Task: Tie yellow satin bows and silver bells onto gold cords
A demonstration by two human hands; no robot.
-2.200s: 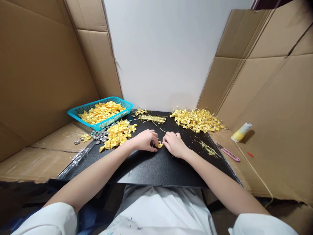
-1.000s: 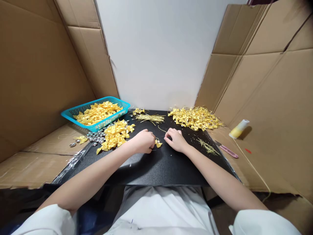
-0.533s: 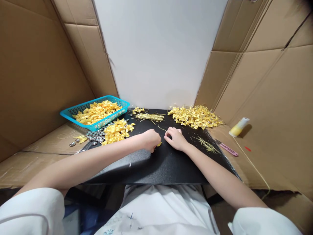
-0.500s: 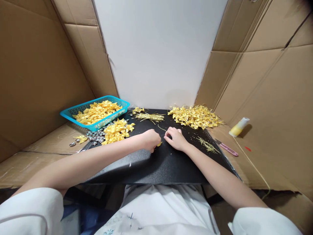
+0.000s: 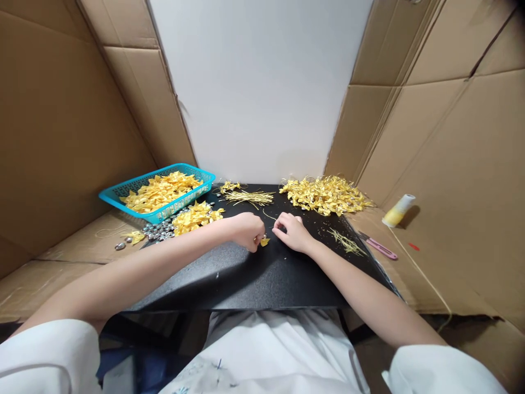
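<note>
Over the middle of the black table (image 5: 262, 284), my left hand (image 5: 246, 231) is closed, its thumb and fingertips pinched on a small yellow ribbon bow (image 5: 264, 241). Only part of the bow shows past the fingers. Just to the right, my right hand (image 5: 293, 232) is curled with its fingertips together. A thin gold cord (image 5: 268, 216) runs to those fingertips, which seem closed on it; the exact grip is too small to make out. A gap separates the two hands.
Left: a turquoise basket (image 5: 107, 195) of yellow bows, silver bells (image 5: 159, 230), loose bows (image 5: 197, 218). Behind: cut gold cords (image 5: 250, 197). Right: finished-looking bows with cords (image 5: 328, 196), short cords (image 5: 346, 242), a pink cutter (image 5: 381, 248), a thread spool (image 5: 398, 211). Cardboard walls (image 5: 451, 153) surround the table.
My left hand has risen slightly and turned, so more of the yellow bow shows beside its fingers. My right hand has hardly moved. The whole view has shifted a little.
</note>
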